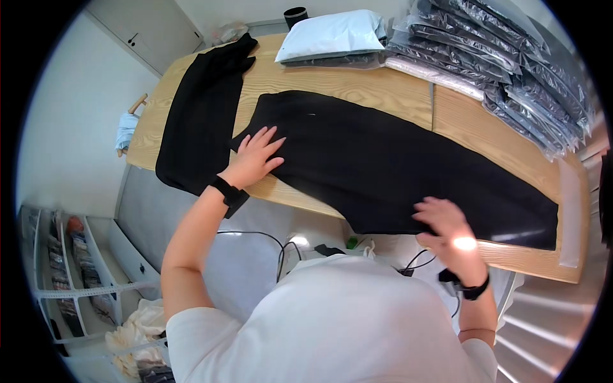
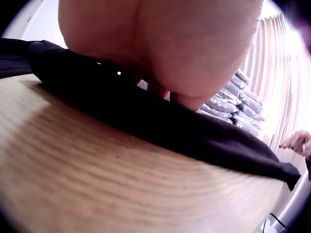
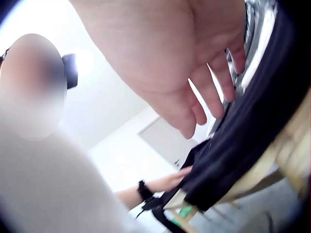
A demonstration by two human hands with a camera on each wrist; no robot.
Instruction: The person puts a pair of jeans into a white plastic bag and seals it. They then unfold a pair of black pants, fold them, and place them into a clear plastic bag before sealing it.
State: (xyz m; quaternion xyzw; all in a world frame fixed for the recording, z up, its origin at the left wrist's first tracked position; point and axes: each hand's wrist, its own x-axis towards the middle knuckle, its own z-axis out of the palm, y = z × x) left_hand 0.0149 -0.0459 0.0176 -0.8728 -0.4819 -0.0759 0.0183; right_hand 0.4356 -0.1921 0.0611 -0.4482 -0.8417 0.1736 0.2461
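Observation:
Black trousers [image 1: 383,153] lie flat and folded lengthwise across the table, their narrower end to the left. My left hand [image 1: 252,159] rests on that end, fingers spread over the cloth; in the left wrist view its fingertips are behind the dark fabric [image 2: 194,136]. My right hand [image 1: 447,233], slightly blurred, is over the near edge of the trousers toward the right. Its fingers are extended and hold nothing; the right wrist view shows the open palm [image 3: 160,48] beside the black cloth [image 3: 243,131].
Another black garment [image 1: 201,121] lies on the table's left, hanging over its near edge. At the back are a white plastic package [image 1: 332,35] and stacked clear-bagged dark clothes [image 1: 466,48]. A clear plastic strip [image 1: 569,214] lies along the wooden table's [image 1: 408,96] right end. Cables [image 1: 262,235] hang below.

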